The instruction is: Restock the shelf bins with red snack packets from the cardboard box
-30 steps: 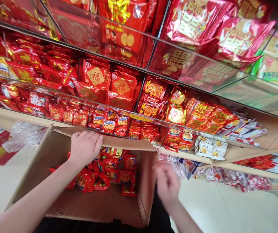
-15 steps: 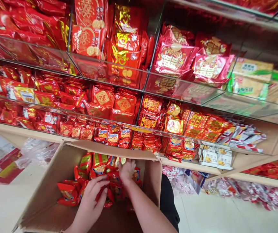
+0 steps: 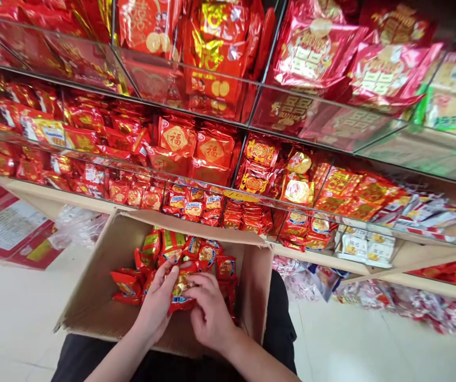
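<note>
An open cardboard box (image 3: pixel 93 286) rests on my lap, holding several small red and gold snack packets (image 3: pixel 196 254). Both hands are inside it. My left hand (image 3: pixel 156 307) and my right hand (image 3: pixel 211 313) close together around a bunch of the packets (image 3: pixel 181 289) near the box's front wall, fingers curled on the wrappers.
Behind the box rises a glass-fronted display shelf (image 3: pixel 252 199) divided into compartments full of red snack packs; white packets (image 3: pixel 365 246) sit at the lower right. Bagged sweets (image 3: pixel 371 297) lie on a lower ledge. A red carton (image 3: pixel 9 233) and clear plastic (image 3: pixel 77 228) lie left on the floor.
The right hand came from outside the box down into it, and the left left the back flap. Both hands have drawn together and gathered packets toward the front.
</note>
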A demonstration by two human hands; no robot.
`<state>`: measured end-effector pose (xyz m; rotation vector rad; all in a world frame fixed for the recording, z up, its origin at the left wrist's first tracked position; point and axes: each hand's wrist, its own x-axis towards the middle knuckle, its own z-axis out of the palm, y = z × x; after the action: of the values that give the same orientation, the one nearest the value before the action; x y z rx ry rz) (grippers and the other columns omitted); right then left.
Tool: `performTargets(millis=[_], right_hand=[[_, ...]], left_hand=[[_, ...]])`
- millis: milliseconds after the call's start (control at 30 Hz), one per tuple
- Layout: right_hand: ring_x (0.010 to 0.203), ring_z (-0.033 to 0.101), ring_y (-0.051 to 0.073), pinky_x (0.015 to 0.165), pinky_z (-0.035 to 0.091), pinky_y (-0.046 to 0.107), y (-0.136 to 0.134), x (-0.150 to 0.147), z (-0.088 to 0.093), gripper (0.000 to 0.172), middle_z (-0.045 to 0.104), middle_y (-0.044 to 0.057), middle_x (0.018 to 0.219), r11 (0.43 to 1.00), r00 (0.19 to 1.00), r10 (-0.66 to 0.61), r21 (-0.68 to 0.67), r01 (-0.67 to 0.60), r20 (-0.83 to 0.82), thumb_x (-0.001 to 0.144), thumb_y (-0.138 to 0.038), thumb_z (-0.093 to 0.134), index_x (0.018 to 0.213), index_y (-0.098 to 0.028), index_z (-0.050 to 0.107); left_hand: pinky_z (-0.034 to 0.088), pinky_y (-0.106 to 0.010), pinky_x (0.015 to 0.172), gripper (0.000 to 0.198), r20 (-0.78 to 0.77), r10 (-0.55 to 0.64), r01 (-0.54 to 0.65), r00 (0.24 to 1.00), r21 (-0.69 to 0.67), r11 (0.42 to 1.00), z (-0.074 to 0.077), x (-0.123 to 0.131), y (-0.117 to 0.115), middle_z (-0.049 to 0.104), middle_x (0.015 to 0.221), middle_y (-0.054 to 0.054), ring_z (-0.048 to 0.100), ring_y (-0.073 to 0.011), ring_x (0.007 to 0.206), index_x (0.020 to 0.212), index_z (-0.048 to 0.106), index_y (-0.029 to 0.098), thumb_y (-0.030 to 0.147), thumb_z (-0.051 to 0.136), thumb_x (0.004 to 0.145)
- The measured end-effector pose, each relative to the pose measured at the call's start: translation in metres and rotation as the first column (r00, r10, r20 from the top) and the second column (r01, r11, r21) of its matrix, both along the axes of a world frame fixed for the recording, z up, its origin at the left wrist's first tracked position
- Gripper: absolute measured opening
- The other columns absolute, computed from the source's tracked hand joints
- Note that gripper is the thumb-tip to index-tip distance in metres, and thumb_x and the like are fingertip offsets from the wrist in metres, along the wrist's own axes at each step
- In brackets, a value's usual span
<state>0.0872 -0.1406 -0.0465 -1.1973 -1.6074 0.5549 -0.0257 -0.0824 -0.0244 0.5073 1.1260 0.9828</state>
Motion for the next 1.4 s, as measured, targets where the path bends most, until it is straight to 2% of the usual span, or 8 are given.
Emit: performTargets(millis=[100, 233, 333, 467, 700, 933, 1233, 1400], right_hand=[[0.095, 0.053, 0.019, 0.086, 0.042, 0.034, 0.005, 0.001, 0.002, 0.019, 0.057, 0.007, 0.102, 0.952, 0.926, -0.243, -0.254, 0.171, -0.29, 0.082, -0.021, 0.045, 0.099, -0.019, 0.053], [0.076, 0.057, 0.017, 0.07, 0.045, 0.029, 0.017, -0.002, -0.01, 0.029, 0.06, 0.004, 0.079, 0.853, 0.796, -0.337, -0.521, 0.032, -0.503, 0.087, -0.043, 0.038, 0.086, -0.018, 0.054], [0.067, 0.054, 0.015, 0.062, 0.043, 0.026, 0.017, -0.002, -0.019, 0.031, 0.057, 0.002, 0.072, 0.85, 0.814, -0.373, -0.517, 0.106, -0.446, 0.086, -0.046, 0.039, 0.077, -0.019, 0.051], [0.055, 0.048, 0.013, 0.053, 0.038, 0.023, 0.011, 0.003, -0.022, 0.034, 0.052, -0.001, 0.061, 0.844, 0.896, -0.399, -0.46, 0.276, -0.193, 0.089, -0.043, 0.035, 0.067, -0.02, 0.047], [0.066, 0.057, 0.017, 0.062, 0.041, 0.026, 0.013, 0.01, -0.013, 0.036, 0.061, 0.006, 0.072, 0.871, 0.898, -0.416, -0.219, 0.439, 0.145, 0.093, -0.032, 0.027, 0.072, -0.019, 0.053], [0.061, 0.061, 0.016, 0.057, 0.04, 0.024, 0.009, 0.014, -0.014, 0.035, 0.064, 0.005, 0.068, 0.857, 0.868, -0.427, -0.193, 0.478, 0.254, 0.094, -0.032, 0.028, 0.078, -0.018, 0.055], [0.057, 0.056, 0.015, 0.055, 0.04, 0.024, 0.006, 0.017, -0.004, 0.031, 0.06, 0.003, 0.063, 0.872, 0.904, -0.426, -0.25, 0.42, 0.035, 0.091, -0.032, 0.032, 0.072, -0.019, 0.053], [0.063, 0.058, 0.016, 0.058, 0.044, 0.025, 0.008, 0.011, -0.006, 0.03, 0.062, 0.003, 0.068, 0.796, 0.808, -0.498, -0.535, 0.282, -0.315, 0.088, -0.042, 0.037, 0.074, -0.02, 0.052]], left_hand=[[0.049, -0.031, 0.083, 0.056, 0.023, -0.062, 0.058, 0.998, 0.134, 0.989, -0.003, 0.002, -0.008, 0.066, 0.106, -0.004, 0.06, -0.0195, 0.098, 0.121, 0.044, 0.027, 0.038, 0.065, 0.071], [0.049, -0.035, 0.082, 0.064, 0.013, -0.119, 0.115, 0.993, 0.175, 0.978, -0.007, 0.008, -0.013, 0.066, 0.102, -0.007, 0.061, -0.022, 0.096, 0.122, 0.041, 0.026, 0.041, 0.068, 0.066], [0.049, -0.031, 0.078, 0.054, -0.061, -0.048, 0.058, 0.997, 0.161, 0.985, -0.015, 0.012, -0.015, 0.068, 0.091, -0.003, 0.062, -0.0193, 0.087, 0.106, 0.051, 0.023, 0.045, 0.071, 0.061], [0.049, -0.025, 0.064, 0.036, -0.178, 0.018, 0.01, 0.984, 0.157, 0.988, -0.031, 0.01, -0.018, 0.064, 0.068, 0.002, 0.06, -0.0144, 0.066, 0.075, 0.054, 0.019, 0.05, 0.067, 0.062], [0.045, -0.021, 0.054, 0.038, -0.232, 0.124, -0.079, 0.965, 0.194, 0.978, -0.036, 0.013, -0.017, 0.058, 0.063, 0.004, 0.054, -0.0123, 0.057, 0.073, 0.052, 0.02, 0.055, 0.061, 0.065], [0.04, -0.017, 0.048, 0.031, -0.214, 0.17, -0.115, 0.962, 0.245, 0.963, -0.03, 0.016, -0.016, 0.048, 0.056, 0.007, 0.044, -0.0074, 0.051, 0.067, 0.048, 0.021, 0.048, 0.06, 0.07], [0.047, -0.021, 0.054, 0.026, -0.128, 0.124, -0.105, 0.984, 0.148, 0.983, -0.028, 0.009, -0.01, 0.059, 0.056, 0.004, 0.059, -0.0135, 0.057, 0.073, 0.054, 0.02, 0.044, 0.062, 0.071], [0.051, -0.025, 0.055, 0.014, -0.001, 0.061, -0.061, 0.998, -0.105, 0.993, -0.011, 0.014, -0.01, 0.063, 0.056, 0.001, 0.062, -0.0144, 0.053, 0.08, 0.057, 0.019, 0.033, 0.054, 0.08]])
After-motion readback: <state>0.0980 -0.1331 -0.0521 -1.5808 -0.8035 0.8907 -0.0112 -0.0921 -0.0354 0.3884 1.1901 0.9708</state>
